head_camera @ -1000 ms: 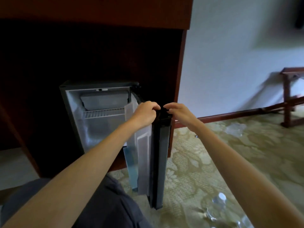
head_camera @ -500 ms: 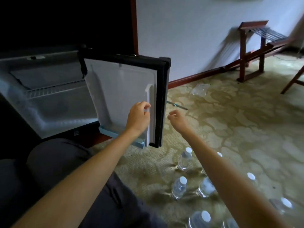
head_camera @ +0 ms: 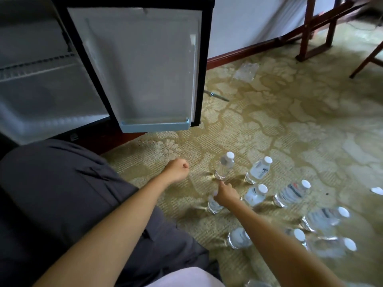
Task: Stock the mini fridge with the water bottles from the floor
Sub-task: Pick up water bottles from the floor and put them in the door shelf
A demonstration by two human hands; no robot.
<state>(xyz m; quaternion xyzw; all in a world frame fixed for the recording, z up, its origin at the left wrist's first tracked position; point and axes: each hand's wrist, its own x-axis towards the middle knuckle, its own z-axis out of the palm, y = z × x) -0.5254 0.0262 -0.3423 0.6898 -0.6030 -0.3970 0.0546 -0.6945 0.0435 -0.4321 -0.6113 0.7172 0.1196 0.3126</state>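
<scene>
Your open-fingered right hand sits just short of the clear white-capped plastic water bottle; grip it mid-body. Left hand fisted, empty.

1 view only: head-worn, wide-angle, pitched forward and down at the carpet from a low position. The person's arms enter from the bottom edge. The open mini fridge door fills the upper left, close in. The water bottles stand lower right, near the camera.
</scene>
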